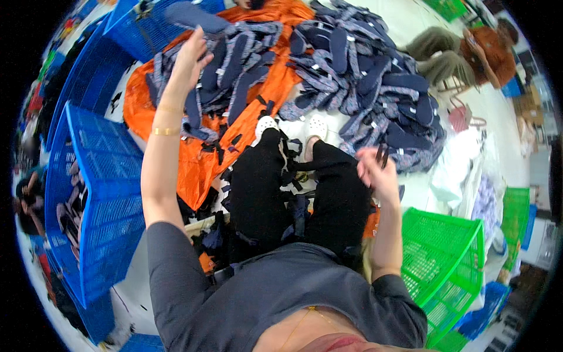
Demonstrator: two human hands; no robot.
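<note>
My left hand [192,61] is stretched forward over the left pile, its fingers extended and apart. Just beyond its fingertips is a navy slipper [196,16]; whether they touch I cannot tell. Below that hand, navy slippers with speckled grey edges [220,64] lie heaped on an orange sheet [141,105]. My right hand [378,173] is closed beside my right knee, around a small black tool [382,155] whose dark tip sticks up from the fingers. Its exact kind is too blurred to make out. A larger heap of similar slippers [369,82] spreads ahead of it.
Blue plastic crates [108,193] stand along my left, one holding slippers. At my right is a green crate [440,246]. Black scraps [220,152] litter the orange sheet near my feet. Another person [487,56] sits at the far right, near a pink bag [460,114].
</note>
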